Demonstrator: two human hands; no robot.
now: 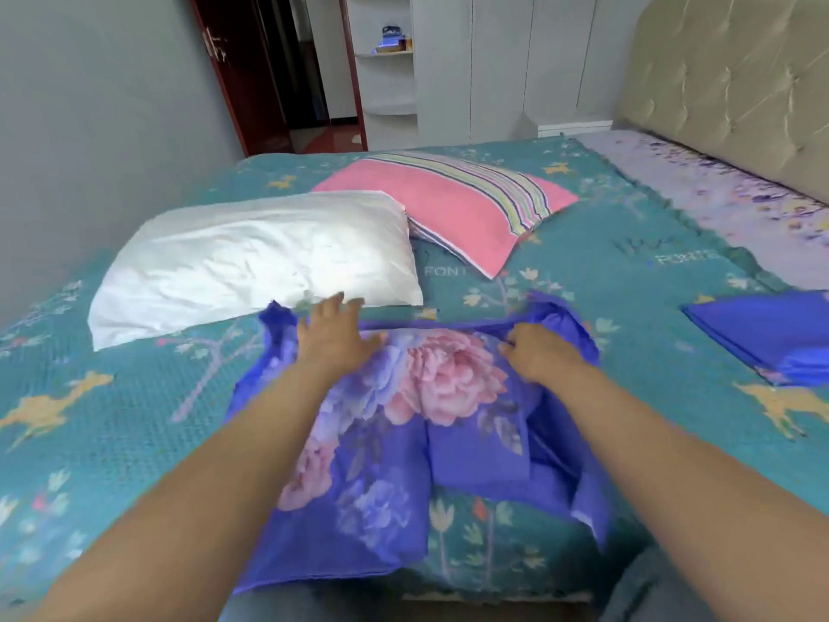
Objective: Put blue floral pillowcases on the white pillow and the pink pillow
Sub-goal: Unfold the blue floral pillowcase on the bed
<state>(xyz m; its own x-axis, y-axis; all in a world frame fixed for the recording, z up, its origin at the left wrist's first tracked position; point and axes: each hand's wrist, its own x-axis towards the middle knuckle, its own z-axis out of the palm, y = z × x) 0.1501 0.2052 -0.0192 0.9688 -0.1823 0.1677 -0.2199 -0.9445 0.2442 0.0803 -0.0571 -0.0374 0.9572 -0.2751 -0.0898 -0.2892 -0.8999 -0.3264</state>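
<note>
A blue floral pillowcase [403, 442] lies crumpled on the teal bedspread in front of me, its far edge bunched up. My left hand [334, 338] lies on that far edge with straight, spread fingers, fingertips close to the white pillow [251, 262]. My right hand [538, 352] grips the bunched far edge of the pillowcase on the right. The white pillow lies bare just beyond the pillowcase at left. The pink pillow [448, 204], with a striped band, lies behind it, partly under the white one's corner. A second blue pillowcase [771, 334] lies folded at the right.
The teal bedspread [89, 397] covers the bed up to a beige tufted headboard [726, 83] at right. A grey wall runs along the left; an open dark-red door [233, 69] and white corner shelves [386, 60] stand beyond the bed.
</note>
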